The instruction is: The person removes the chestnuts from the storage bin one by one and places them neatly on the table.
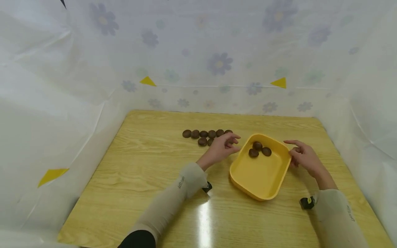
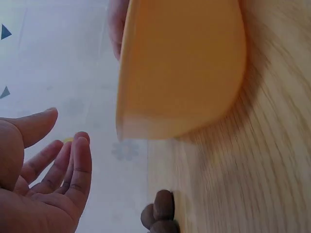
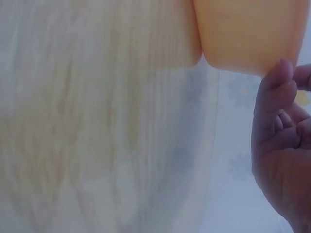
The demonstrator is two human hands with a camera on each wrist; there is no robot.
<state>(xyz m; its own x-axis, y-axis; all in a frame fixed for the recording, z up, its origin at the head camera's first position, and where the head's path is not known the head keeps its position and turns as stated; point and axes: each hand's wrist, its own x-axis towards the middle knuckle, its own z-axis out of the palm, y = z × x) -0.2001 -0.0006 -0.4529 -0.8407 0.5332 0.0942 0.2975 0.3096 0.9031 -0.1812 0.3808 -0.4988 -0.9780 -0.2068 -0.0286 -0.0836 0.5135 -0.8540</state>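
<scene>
A yellow tray [image 1: 260, 175] stands on the table's right half, with three dark brown, chestnut-like pieces [image 1: 257, 146] near its far end. My left hand [image 1: 219, 148] hovers at the tray's left side, thumb and fingers spread apart. Nothing lies in that hand, and the left wrist view shows a gap between its fingers [image 2: 77, 170] and the tray wall [image 2: 184, 73]. On the other side, my right hand [image 1: 305, 158] touches the rim with a fingertip; its index finger points along the far corner. In the right wrist view a fingertip [image 3: 279, 73] meets the tray's edge.
Several more brown pieces [image 1: 195, 134] lie in a row on the wooden table [image 1: 139, 165], with a shorter row in front, partly hidden by my left hand. White sheeting with flowers [image 1: 186, 69] walls in the back and sides.
</scene>
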